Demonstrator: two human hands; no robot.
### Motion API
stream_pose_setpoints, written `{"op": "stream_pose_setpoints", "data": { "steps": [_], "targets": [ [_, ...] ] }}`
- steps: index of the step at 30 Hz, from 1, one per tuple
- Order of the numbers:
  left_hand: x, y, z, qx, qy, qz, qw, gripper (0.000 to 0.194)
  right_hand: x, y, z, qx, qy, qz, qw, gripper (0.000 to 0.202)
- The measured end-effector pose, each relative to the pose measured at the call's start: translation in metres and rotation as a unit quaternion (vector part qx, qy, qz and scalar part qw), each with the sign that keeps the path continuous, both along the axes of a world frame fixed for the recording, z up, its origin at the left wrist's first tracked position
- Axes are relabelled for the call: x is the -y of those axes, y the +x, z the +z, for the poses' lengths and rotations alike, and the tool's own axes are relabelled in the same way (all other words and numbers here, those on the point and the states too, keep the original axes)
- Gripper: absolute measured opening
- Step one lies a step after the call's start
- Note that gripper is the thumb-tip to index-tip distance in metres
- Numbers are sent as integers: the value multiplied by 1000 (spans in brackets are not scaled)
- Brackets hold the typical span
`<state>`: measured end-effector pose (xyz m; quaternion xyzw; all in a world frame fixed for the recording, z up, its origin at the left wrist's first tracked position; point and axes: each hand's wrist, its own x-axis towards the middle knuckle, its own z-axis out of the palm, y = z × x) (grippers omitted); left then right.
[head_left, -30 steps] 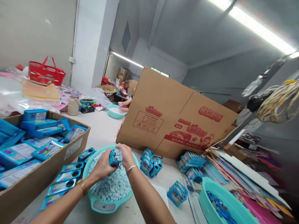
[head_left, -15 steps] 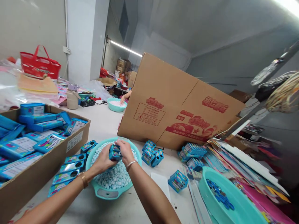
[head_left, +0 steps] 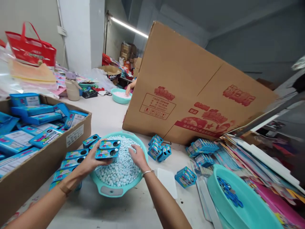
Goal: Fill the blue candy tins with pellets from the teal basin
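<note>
My left hand holds two small blue boxes side by side over the left part of a turquoise basin. Pale balls show at the right ends of these boxes. The basin is filled with small pale-blue and white balls. My right hand is over the right side of the balls, its fingers apart and touching or just above them; no box is in it. More blue boxes with dark round holes stand left of the basin, partly behind my left forearm.
A carton of blue boxes is at left. A large cardboard sheet leans behind the basin. Grouped blue boxes, a white lid and a turquoise tub are at right. Another person's hand reaches into a far basin.
My right hand has let go of the boxes and moved down right to the balls. My left hand has shifted left with the boxes, now tilted with their tops visible. The view has shifted.
</note>
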<state>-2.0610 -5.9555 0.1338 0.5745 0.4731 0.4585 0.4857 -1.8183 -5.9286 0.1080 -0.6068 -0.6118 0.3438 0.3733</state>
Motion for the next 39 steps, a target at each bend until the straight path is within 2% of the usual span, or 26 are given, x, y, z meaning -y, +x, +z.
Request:
{"op": "stream_pose_setpoints", "data": {
  "steps": [2,4,6,8,10,12,14,15,16,17,19,21,22,23,24,25,28,30,35,36,39],
  "targets": [
    [5,0,-5,25,-53,-6,998,110,7,-3,-15,128,6,75,989,55],
    [9,2,-12,44,-98,-12,994,118,15,-12,-21,205,-7,147,968,60],
    [11,1,-18,40,-109,-14,993,119,21,-21,-19,252,-11,191,949,54],
    [14,-4,-19,13,-63,-37,997,110,24,-24,-17,270,-5,203,941,41],
    [19,-9,-15,-29,9,-89,996,95,23,-20,-17,253,-6,188,949,30],
    [26,-14,-7,-57,52,-142,987,86,19,-12,-21,184,-12,158,970,24],
    [31,-16,-2,-63,49,-160,984,83,11,-2,-24,45,-52,121,990,16],
    [32,-16,0,-60,38,-155,985,82,7,2,-22,-52,-94,95,990,15],
    [32,-14,0,-57,24,-143,988,80,3,6,-19,-162,-146,65,974,17],
    [31,-12,-1,-57,7,-128,990,80,-1,8,-13,-277,-198,31,940,18],
    [24,-5,-4,-63,-19,-86,994,83,-5,9,7,-486,-265,-37,832,18],
    [13,6,-7,-70,-35,-41,996,88,-7,2,34,-626,-264,-90,729,11],
    [8,12,-8,-68,-38,-23,997,89,-6,-5,47,-664,-248,-117,695,6],
    [2,18,-8,-65,-39,-8,997,89,-5,-14,59,-686,-222,-142,678,4],
    [-2,24,-8,-61,-36,5,997,87,-4,-23,68,-693,-188,-163,677,4],
    [-6,31,-7,-59,-30,16,998,86,-3,-34,76,-686,-150,-182,688,5],
    [-12,46,0,-60,-21,30,998,84,-3,-59,87,-620,-47,-201,757,11],
    [-11,50,6,-55,-28,21,998,83,-7,-66,90,-585,-13,-197,787,16],
    [-8,42,12,-48,-13,17,999,80,-23,-48,90,-598,-28,-183,780,17],
    [-9,39,10,-53,-3,20,998,82,-24,-43,87,-579,-40,-173,795,17],
    [-14,35,5,-78,49,39,995,86,-24,-38,68,-462,-40,-110,879,22]
  ]
}}
